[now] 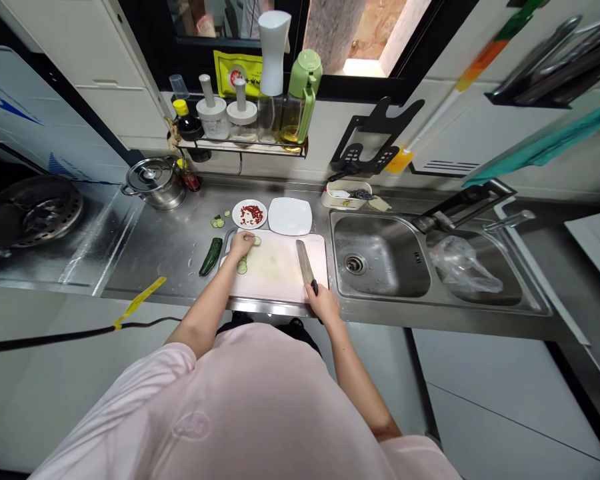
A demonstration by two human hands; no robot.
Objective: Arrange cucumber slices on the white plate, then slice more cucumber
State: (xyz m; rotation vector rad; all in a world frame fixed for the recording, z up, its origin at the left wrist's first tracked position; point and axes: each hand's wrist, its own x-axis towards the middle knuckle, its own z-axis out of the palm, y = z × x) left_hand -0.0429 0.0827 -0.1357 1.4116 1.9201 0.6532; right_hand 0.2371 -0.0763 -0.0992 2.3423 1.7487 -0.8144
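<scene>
Green cucumber slices (242,267), thin and likely slippery, sit beside the narrowly curled left hand (243,244) on a chopping board (280,277); the right hand (323,303) grips a kitchen knife's black handle (313,288).

One view is used. It is taken by a camera worn on a person's head, and it is turned forward and down. The left hand (243,245) and the right hand (323,302) are seen from close above. The pink shirt (230,407) is seen at the bottom, and the steel counter (160,257) and sink (380,257) are seen past the hands.
</scene>
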